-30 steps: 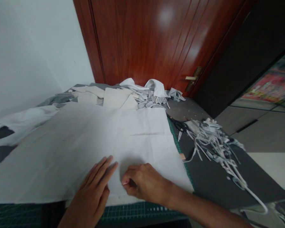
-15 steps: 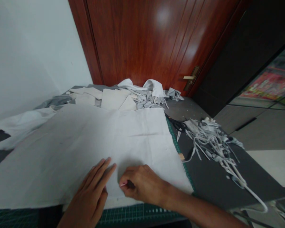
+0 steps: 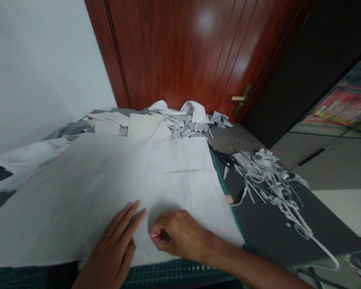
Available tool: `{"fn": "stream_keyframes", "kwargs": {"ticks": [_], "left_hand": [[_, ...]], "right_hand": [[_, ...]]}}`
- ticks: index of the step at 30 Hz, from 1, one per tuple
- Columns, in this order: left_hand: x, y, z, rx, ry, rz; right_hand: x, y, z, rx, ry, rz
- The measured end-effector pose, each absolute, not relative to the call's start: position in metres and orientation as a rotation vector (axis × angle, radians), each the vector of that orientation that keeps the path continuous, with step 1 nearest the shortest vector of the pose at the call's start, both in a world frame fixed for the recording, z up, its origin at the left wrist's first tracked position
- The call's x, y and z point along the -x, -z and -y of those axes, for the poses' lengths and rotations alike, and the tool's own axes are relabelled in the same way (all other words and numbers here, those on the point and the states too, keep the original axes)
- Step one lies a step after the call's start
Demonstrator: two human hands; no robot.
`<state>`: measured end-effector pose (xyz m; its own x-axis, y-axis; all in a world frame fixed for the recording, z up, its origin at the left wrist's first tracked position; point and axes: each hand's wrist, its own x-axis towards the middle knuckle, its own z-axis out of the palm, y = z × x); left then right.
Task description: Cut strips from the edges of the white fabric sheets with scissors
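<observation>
A large sheet of white cloth lies spread over the table, a few creases running across its right part. My left hand rests flat on the cloth near its front edge, fingers stretched out and holding nothing. Just to the right, my right hand is closed in a pinch, its side against the cloth. A tiny pale bit shows between thumb and forefinger, too small to name. Under the front and right edges of the cloth a green cutting mat shows.
Black-handled scissors lie right of the cloth, beside a heap of grey and white fabric strips. Cloth scraps pile along the back, before a wooden door. A small tan block sits by the mat's right edge.
Almost nothing differs. Both hands keep their places and poses on the cloth; the view has shifted very slightly.
</observation>
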<state>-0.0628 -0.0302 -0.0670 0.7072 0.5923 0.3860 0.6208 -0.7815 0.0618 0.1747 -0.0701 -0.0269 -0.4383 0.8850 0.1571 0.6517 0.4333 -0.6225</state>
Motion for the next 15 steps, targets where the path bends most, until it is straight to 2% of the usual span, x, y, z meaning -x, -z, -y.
{"fn": "stream_keyframes", "kwargs": {"ticks": [15], "left_hand": [[0.0642,0.0685,0.03,2.843,0.601,1.027]], "right_hand": [[-0.1744,0.0242,0.0707,1.32,-0.664,2.228]]}}
